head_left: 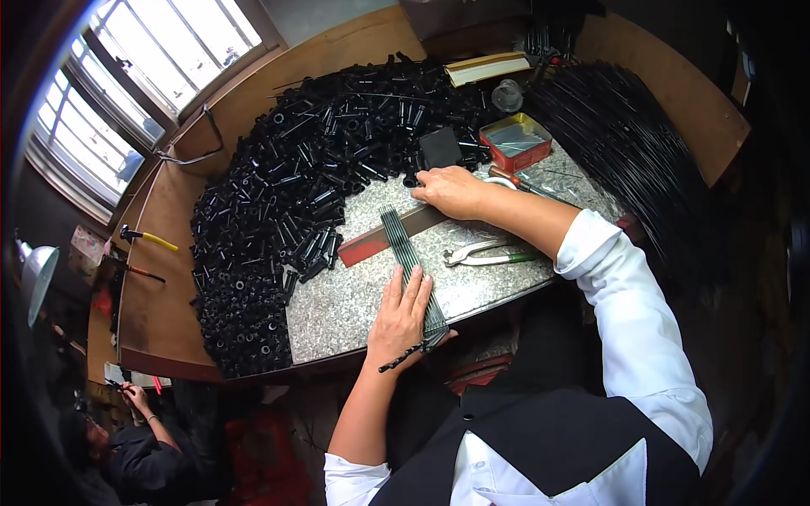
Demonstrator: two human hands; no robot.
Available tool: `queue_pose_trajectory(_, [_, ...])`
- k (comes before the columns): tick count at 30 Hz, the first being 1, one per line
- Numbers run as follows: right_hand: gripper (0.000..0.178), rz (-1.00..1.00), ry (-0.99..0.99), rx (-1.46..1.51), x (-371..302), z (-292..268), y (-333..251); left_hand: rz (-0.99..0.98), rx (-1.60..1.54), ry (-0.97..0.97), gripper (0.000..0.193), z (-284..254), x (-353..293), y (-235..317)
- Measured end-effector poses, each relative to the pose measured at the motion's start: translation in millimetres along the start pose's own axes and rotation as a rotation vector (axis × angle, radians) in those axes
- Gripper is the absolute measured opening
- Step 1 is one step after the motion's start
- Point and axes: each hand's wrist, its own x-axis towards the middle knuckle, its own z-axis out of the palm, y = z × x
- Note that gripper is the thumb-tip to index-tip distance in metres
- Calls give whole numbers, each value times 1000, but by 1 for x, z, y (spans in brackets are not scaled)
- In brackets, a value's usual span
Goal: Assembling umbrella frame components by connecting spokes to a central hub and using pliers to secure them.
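My left hand [398, 319] lies over a bundle of thin metal rods [403, 240], fingers stretched along the top and a fingertip showing at the far side, so the rods are gripped. The rods cross over a long dark bar with a red end [364, 247] on the speckled metal worktop [329, 325]. A dark spiral-shaped rod [402, 357] sticks out beside my left wrist. My right hand [451, 191] reaches over the bar to the edge of the heap of black tubular parts [337, 135]. Its fingers are curled together; what they hold is hidden.
Pincers with green handles [494, 254] lie right of the rods. Behind my right forearm are an orange-handled tool [506, 175] and a red tin of thin pins [516, 143]. Long black rods [624, 126] pile up at right. A co-worker's hand [133, 395] shows at lower left.
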Motion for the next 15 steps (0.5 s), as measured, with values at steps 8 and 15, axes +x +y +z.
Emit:
queue_pose_trajectory(8, [18,-58,53,53,3,3,2,7,30,-8,91,2,0,0])
queue_pose_trajectory(15, [21,-76,42,67,7,2,2,12,44,-3,95,2,0,0])
